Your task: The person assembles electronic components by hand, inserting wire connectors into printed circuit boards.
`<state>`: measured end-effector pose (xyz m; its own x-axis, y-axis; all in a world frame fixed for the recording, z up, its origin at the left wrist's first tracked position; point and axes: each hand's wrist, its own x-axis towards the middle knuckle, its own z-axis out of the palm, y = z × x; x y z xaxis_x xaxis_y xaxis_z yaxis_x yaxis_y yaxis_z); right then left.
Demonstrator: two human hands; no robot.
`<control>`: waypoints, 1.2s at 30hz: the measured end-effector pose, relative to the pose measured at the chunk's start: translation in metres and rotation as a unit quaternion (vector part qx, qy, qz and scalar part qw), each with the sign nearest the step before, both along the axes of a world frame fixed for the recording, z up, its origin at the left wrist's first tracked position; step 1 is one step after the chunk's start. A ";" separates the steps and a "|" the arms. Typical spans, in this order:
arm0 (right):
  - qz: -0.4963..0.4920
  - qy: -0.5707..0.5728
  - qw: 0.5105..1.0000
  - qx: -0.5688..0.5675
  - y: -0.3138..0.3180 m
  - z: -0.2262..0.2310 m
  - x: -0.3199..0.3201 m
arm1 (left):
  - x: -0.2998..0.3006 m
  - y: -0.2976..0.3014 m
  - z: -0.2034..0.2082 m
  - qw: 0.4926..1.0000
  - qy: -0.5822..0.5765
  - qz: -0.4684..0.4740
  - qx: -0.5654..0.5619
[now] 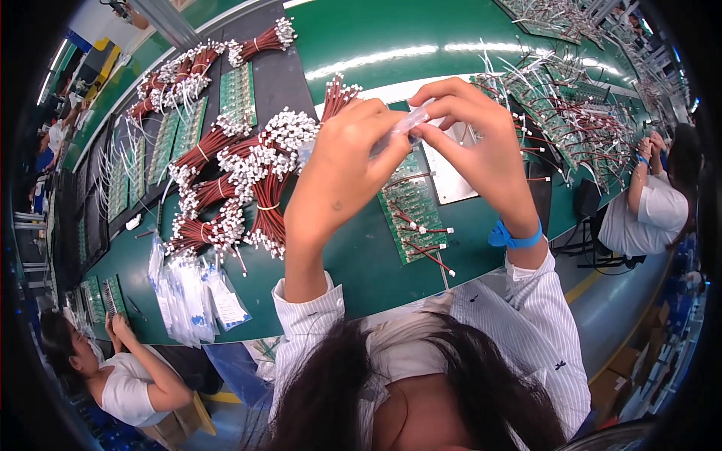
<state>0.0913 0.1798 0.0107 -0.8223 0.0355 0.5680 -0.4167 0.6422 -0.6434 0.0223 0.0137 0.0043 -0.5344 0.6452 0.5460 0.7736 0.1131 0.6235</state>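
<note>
Fingers of your left hand (331, 169) and right hand (477, 120) pinch clear plastic (411, 121) above the counter (338, 259); work looks partway, the circuit board (410, 204) bearing some wires (435, 260), several wire bundles (268, 197) still tied.

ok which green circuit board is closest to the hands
The rectangular green circuit board fitted with thin red-brown wires, just left of the flat white rectangular plate. The other green boards lie farther off, to either side.
</note>
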 end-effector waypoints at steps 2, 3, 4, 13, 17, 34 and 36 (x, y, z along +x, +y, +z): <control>0.015 -0.016 0.998 -0.055 0.001 -0.002 -0.002 | 0.001 0.001 0.001 1.000 0.002 0.011 -0.011; 0.015 -0.015 0.998 -0.055 0.002 -0.003 -0.001 | 0.000 0.001 0.000 1.000 0.003 0.012 -0.011; 0.019 -0.005 0.996 -0.083 0.002 -0.003 0.000 | 0.000 0.000 -0.001 1.000 -0.002 0.016 -0.002; 0.005 0.185 0.982 -0.045 0.007 -0.004 0.012 | -0.003 -0.005 0.004 0.999 -0.008 0.038 0.031; 0.092 0.100 0.979 -0.154 -0.003 -0.012 0.020 | -0.003 -0.002 0.004 0.995 0.046 0.062 0.068; 0.213 -0.135 0.838 -0.483 0.003 -0.014 0.013 | -0.003 0.001 0.000 0.988 0.115 0.079 0.063; 0.241 -0.180 0.804 -0.512 0.009 -0.016 0.011 | -0.003 0.001 0.000 0.989 0.113 0.078 0.058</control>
<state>0.1020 0.1886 -0.0054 -0.9855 -0.0385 0.1650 -0.1263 -0.4820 -0.8670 0.0196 0.0150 0.0048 -0.4774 0.4909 0.7288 0.8739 0.1793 0.4518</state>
